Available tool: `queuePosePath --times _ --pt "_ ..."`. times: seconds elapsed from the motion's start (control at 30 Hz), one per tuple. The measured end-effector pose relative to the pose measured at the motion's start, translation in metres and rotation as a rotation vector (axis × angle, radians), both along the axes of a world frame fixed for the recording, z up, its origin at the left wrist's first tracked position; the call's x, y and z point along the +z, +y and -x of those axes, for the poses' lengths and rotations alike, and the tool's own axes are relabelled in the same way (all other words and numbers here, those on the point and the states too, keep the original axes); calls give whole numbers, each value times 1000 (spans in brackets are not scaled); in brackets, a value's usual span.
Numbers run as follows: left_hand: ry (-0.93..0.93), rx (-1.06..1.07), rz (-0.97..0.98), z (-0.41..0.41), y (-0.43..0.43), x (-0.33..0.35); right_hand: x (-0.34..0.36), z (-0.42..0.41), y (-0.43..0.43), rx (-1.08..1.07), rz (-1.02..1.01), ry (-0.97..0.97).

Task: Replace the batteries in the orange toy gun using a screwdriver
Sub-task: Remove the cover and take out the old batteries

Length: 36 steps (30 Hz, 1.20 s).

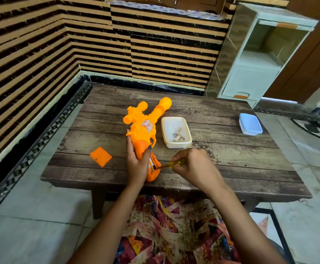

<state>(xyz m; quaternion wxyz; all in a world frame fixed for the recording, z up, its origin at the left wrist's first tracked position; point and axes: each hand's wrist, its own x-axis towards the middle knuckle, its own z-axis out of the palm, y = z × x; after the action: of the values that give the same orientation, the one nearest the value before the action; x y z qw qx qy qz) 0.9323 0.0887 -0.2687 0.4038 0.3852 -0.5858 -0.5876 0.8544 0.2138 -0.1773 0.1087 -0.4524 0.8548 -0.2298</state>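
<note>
The orange toy gun (145, 126) lies on the wooden table (222, 153), barrel pointing away from me. My left hand (136, 164) grips its handle, with the thumb across the grip. The battery compartment (152, 165) in the handle stands open and batteries show inside. My right hand (191, 166) holds a yellow-handled screwdriver (171, 164), its tip pointing into the open compartment. The loose orange battery cover (100, 156) lies on the table to the left of the gun.
An open white container (176, 132) with small items inside stands just right of the gun. Its blue lid (250, 124) lies at the table's right edge. A white plastic cabinet (258, 60) stands behind the table. Patterned fabric covers my lap.
</note>
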Motion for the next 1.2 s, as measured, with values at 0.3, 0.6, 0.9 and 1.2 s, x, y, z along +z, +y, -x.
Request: queuePosePath --times 0.3,0.6,0.9,1.2 --pt "86 31 -18 -2 -2 1 -19 10 1 -64 101 -272" --pt "100 14 -84 -2 -5 -9 -47 -9 13 -177 362 -362" --pt "184 87 -207 -4 -10 -3 -53 -22 19 -306 522 -566" --pt "173 78 -176 -3 -10 -8 -59 -24 21 -388 546 -772"
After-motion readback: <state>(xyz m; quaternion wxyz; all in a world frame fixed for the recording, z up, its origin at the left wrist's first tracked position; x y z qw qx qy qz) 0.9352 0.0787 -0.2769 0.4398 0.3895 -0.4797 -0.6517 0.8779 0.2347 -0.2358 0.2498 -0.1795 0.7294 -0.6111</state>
